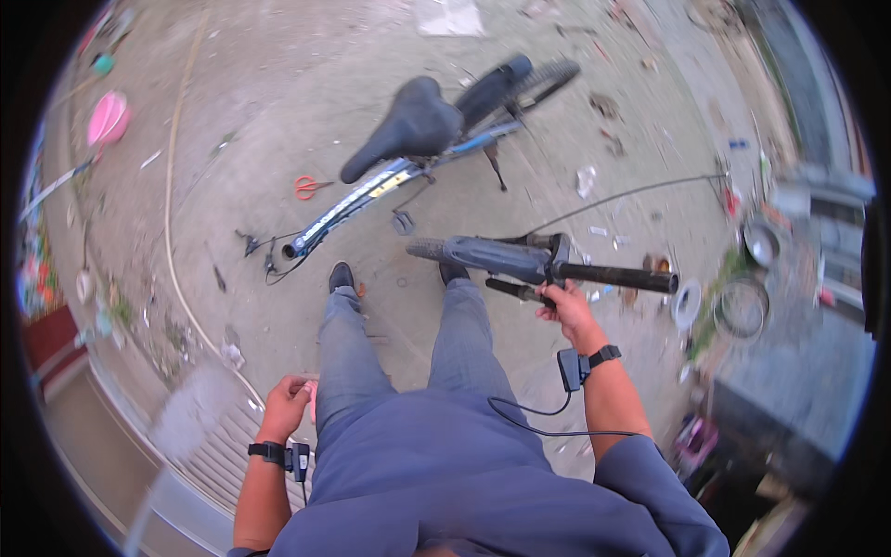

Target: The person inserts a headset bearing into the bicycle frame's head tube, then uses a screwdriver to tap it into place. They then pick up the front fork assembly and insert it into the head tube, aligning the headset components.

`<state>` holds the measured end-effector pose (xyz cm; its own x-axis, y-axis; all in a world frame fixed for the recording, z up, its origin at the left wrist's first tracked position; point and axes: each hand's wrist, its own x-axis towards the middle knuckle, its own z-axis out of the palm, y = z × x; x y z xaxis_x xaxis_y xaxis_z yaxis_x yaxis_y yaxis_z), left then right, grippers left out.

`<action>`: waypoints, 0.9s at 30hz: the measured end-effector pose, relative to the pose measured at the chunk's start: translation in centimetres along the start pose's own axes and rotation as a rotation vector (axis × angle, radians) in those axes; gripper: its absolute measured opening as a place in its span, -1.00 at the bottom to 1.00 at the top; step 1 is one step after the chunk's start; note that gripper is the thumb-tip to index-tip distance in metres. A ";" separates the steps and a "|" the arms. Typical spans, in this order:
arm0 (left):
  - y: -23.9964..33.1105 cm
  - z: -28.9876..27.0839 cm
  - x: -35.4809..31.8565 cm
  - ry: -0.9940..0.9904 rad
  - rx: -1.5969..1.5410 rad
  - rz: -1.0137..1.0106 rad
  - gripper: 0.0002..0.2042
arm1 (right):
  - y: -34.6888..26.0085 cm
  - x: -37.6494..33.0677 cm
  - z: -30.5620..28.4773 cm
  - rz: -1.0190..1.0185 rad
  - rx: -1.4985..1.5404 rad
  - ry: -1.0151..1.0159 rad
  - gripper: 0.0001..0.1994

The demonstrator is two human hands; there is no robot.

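My right hand (568, 311) grips a bicycle front fork (527, 291) near its crown. A dark mudguard (492, 256) covers most of the front wheel (426, 248), and the black steerer tube (620, 278) points to the right. Down by my left thigh, my left hand (290, 399) is closed with fingers curled. Something pink shows beside its fingers, too little of it to name. Ahead of my feet is the blue and white bicycle frame (357, 200), with its black saddle (415, 121) and rear wheel (548, 84); its head tube has no fork in it.
Orange-handled scissors (311, 187) lie left of the frame. A long cable (631, 191) runs off to the right. A pink basin (109, 118) is at the far left; metal bowls (763, 243) stand by the right edge. Litter dots the concrete ground (278, 93).
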<state>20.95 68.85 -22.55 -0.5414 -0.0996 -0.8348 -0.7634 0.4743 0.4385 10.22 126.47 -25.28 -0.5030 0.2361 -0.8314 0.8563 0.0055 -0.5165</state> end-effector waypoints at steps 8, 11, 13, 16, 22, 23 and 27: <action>1.4 -4.7 10.9 -0.144 0.445 0.189 -0.70 | 3.8 -2.8 0.1 -0.014 0.147 0.178 -0.79; 2.8 0.3 14.2 -0.129 0.513 0.236 -0.72 | 6.1 -1.7 -0.7 -0.051 0.189 0.187 -0.75; 2.8 4.4 16.2 -0.119 0.579 0.264 -0.74 | 8.4 -1.6 -1.4 -0.067 0.186 0.212 -0.74; 3.2 10.8 20.6 -0.123 0.593 0.328 -0.76 | 10.5 -1.3 -3.1 -0.131 0.164 0.240 -0.77; 0.4 20.5 29.1 -0.182 0.611 0.401 -0.79 | 13.5 -0.3 -6.3 -0.260 0.142 0.410 -0.72; -0.3 21.9 31.1 -0.181 0.620 0.369 -0.80 | 14.1 0.0 -6.8 -0.307 0.144 0.446 -0.71; -3.6 27.5 37.4 -0.159 0.095 -0.028 -0.77 | 16.6 0.6 -9.5 -0.418 0.162 0.464 -0.68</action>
<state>13.15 87.50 -64.49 -0.4522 0.0218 -0.8917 -0.7365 0.5547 0.3871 25.30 135.93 -32.38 -0.6565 0.6416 -0.3967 0.5521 0.0504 -0.8322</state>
